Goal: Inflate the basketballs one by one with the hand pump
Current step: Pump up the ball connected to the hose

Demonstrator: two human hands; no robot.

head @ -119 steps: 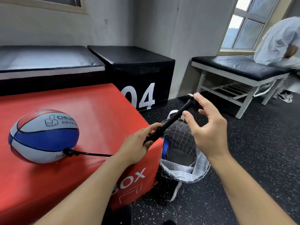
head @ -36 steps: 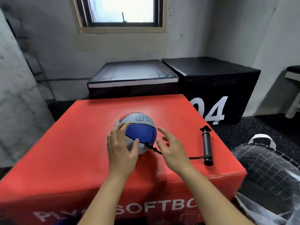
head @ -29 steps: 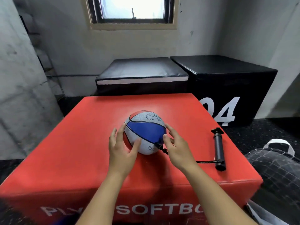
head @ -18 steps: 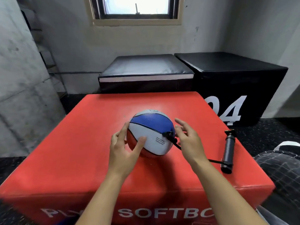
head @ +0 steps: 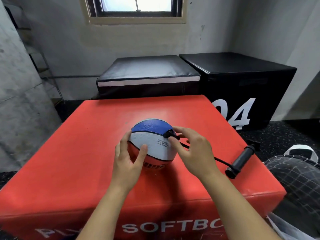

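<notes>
A blue, white and red basketball [head: 150,141] rests in the middle of the red soft box [head: 86,153]. My left hand [head: 128,163] holds its left side, thumb on the white panel. My right hand [head: 195,153] pinches the black hose connector [head: 168,133] plugged into the ball's upper right side, between thumb and forefinger. The thin black hose [head: 220,160] runs from under that hand to the black hand pump [head: 242,158], which lies untouched near the box's right edge.
A black mesh bag [head: 294,174] with a white handle stands on the floor at the right of the box. Behind the red box are a low black padded block [head: 147,71] and a taller black box marked 04 [head: 242,75].
The pump went from my hands onto the box. Both hands then came to the ball and rolled it, so the valve rose to the upper right; my right fingers closed on the connector.
</notes>
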